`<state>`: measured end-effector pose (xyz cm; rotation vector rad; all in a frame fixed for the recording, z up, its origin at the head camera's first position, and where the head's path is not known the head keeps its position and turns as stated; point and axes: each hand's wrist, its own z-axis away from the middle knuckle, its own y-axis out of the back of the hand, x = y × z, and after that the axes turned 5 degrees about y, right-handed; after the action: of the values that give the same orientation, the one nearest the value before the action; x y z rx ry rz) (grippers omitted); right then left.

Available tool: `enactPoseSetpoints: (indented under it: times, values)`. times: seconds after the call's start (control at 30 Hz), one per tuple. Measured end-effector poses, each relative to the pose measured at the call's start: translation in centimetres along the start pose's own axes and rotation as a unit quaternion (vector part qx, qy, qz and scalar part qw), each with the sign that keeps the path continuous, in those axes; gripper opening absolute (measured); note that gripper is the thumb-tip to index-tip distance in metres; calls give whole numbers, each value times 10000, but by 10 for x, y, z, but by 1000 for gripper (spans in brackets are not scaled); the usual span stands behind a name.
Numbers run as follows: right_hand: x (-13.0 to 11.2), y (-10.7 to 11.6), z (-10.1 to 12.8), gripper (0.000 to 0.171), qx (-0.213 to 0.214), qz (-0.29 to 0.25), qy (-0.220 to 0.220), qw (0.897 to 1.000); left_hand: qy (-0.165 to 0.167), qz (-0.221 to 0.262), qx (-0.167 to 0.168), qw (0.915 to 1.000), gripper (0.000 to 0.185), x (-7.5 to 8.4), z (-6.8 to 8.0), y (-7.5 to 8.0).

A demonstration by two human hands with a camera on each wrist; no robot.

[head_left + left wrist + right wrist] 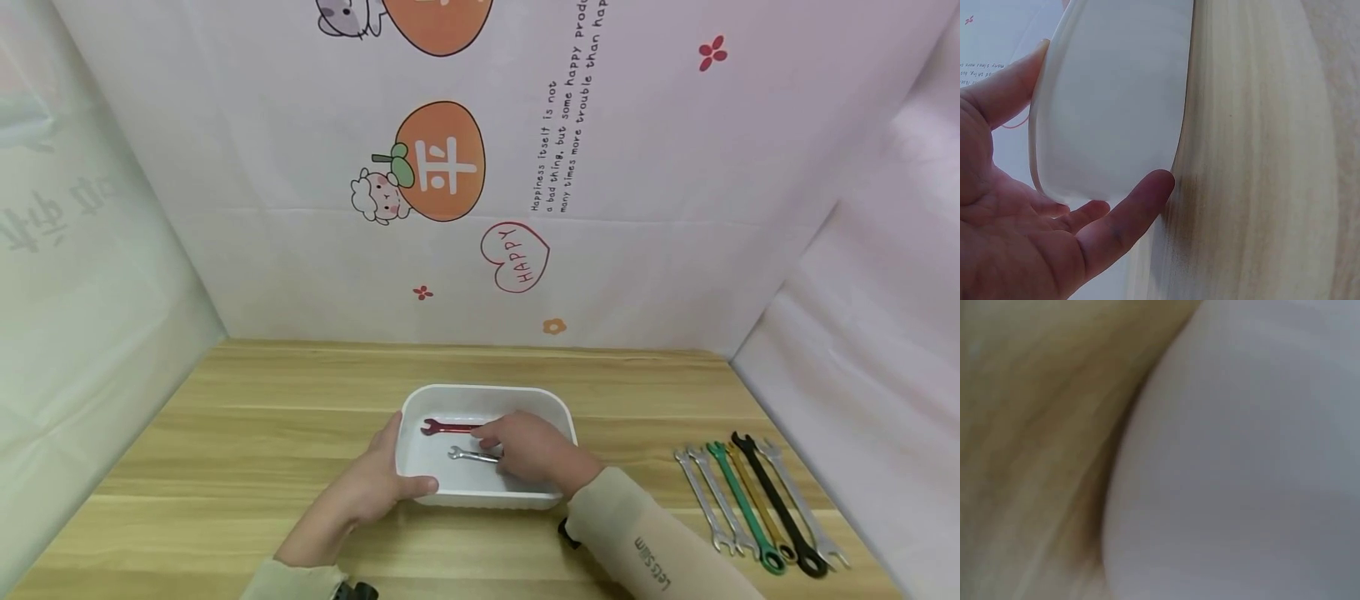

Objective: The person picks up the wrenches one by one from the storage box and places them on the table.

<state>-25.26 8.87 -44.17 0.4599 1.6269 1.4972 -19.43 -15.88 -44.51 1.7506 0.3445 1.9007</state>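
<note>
The wooden table [262,417] fills the lower half of the head view, with printed white sheeting walling it in behind and at both sides. Low in the middle of the frame sits a white plastic tray [487,395], shallow, with rounded corners. It looks light and smooth-walled, so it is likely to skid on the wood unless held by its rim.

The left hand [367,492] holds the tray's lower left corner. The left wrist view shows the fingers spread, with the thumb on one side of the wall and the other fingers curled round it. The right hand [528,450] lies inside the tray at centre right, its fingers curled down onto a silver wrench [471,454]. Whether they pinch it or only rest on it cannot be told, since the hand covers the handle and the right wrist view is a blur.

At the lower right of the frame a row of wrenches [757,500] lies side by side: silver, green, gold and black.

The silver wrench looks stiff, hard, thin and fairly heavy for its size. It lies flat, so the narrow shank is the best place to pinch it. A red wrench [448,427] lies just above it on the tray floor.
</note>
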Motion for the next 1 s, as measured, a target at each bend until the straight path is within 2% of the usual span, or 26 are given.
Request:
enactPoseSetpoints:
  times: [0.1, 0.2, 0.4, 0.57, 0.67, 0.8, 0.93, 1.0]
  values:
    - [1, -1, -1, 42, 122, 381, 288, 9988, 49, -26, -2, 10000, 117, 1, 1, 0]
    - [2, -1, -2, 44, 215, 660, 479, 9964, 73, -51, -4, 10000, 118, 1, 0, 0]
    - [5, -4, -5, 56, 283, 558, 243, 9977, 117, -65, -8, 9999, 117, -1, -2, -1]
    - [7, -4, -6, 62, 347, 432, 358, 9978, 101, -69, -8, 9999, 117, 0, -1, 0]
    - [8, -3, -5, 66, 377, 136, 180, 9990, 86, -57, 9, 9999, 117, 0, 0, 0]
    - [11, 3, -2, 75, 399, -585, -257, 9972, 62, -37, 12, 10000, 118, 1, 1, 0]
    - [13, 12, 0, 81, 591, -1158, -194, 9913, 39, 67, 16, 10000, 117, 1, 2, -1]
    - [15, 17, 1, 80, 682, -1681, -248, 9831, 20, 120, 27, 9999, 117, 1, 2, -1]
